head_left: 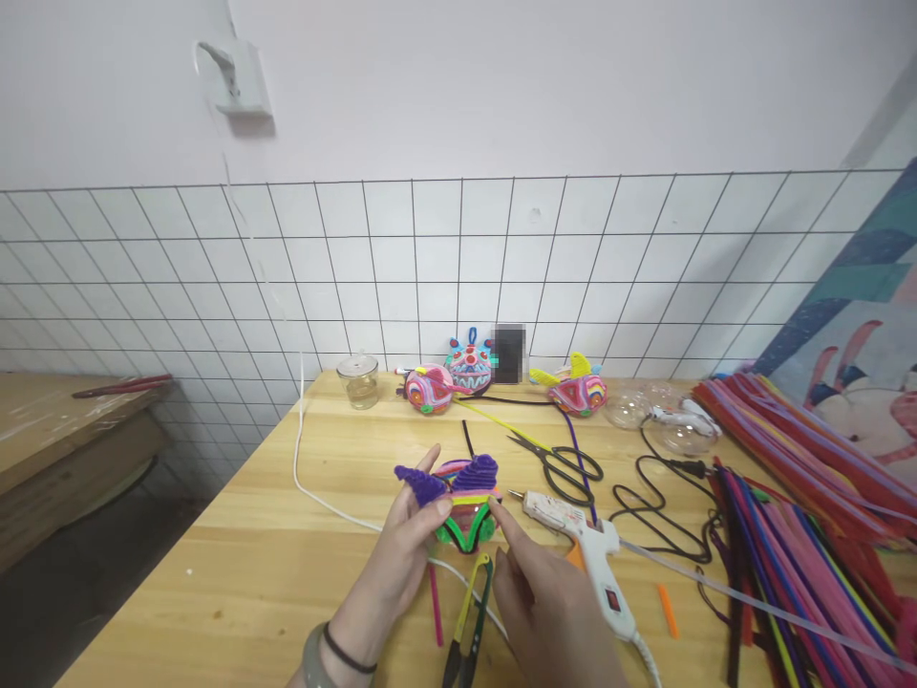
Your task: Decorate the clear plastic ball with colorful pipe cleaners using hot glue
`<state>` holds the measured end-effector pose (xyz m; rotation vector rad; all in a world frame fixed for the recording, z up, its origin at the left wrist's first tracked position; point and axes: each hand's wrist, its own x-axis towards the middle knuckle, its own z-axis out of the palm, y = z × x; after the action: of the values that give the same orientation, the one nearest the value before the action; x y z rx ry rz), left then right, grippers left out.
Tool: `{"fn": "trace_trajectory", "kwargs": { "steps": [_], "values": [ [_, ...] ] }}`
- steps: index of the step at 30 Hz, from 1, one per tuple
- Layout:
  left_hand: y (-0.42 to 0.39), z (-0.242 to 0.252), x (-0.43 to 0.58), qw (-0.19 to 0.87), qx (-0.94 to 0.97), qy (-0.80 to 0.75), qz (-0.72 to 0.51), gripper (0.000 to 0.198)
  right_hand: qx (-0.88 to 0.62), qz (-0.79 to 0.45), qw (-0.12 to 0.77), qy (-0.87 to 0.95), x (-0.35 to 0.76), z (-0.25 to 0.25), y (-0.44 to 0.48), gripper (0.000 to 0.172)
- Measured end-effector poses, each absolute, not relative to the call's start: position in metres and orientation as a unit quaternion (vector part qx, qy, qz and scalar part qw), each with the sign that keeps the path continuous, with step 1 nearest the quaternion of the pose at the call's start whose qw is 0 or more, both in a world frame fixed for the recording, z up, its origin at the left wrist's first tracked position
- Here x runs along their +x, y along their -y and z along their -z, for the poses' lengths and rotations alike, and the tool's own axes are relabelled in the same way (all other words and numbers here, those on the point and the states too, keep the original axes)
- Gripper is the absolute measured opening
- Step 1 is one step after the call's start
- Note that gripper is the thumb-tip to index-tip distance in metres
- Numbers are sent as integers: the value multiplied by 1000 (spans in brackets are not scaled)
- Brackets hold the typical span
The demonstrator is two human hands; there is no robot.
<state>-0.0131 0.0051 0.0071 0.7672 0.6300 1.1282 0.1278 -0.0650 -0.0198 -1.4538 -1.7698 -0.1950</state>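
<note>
My left hand (401, 554) grips a small round pipe-cleaner figure (462, 502) with purple ears and pink, yellow and green bands, held just above the wooden table (250, 564). My right hand (537, 583) pinches the figure's right side with thumb and forefinger. A white hot glue gun (587, 549) lies just right of my right hand. Small thread snips (469, 621) and a pink pipe-cleaner piece (436, 604) lie below the figure.
Black scissors (563, 463) lie behind the glue gun. Three finished pipe-cleaner figures (469, 368) stand at the back by a small glass jar (358, 380). Bundles of coloured pipe cleaners (809, 497) fill the right side. Black and white cords cross the table; clear plastic half-spheres (630, 406) sit back right.
</note>
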Motion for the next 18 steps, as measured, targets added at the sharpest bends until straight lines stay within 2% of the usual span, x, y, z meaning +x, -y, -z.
{"fn": "trace_trajectory", "kwargs": {
  "steps": [10, 18],
  "values": [
    [-6, -9, -12, 735, 335, -293, -512, 88, -562, 87, 414, 711, 129, 16, 64, 42],
    [-3, -12, -12, 744, 337, -280, -504, 79, -563, 88, 425, 703, 129, 17, 65, 43]
  ]
}}
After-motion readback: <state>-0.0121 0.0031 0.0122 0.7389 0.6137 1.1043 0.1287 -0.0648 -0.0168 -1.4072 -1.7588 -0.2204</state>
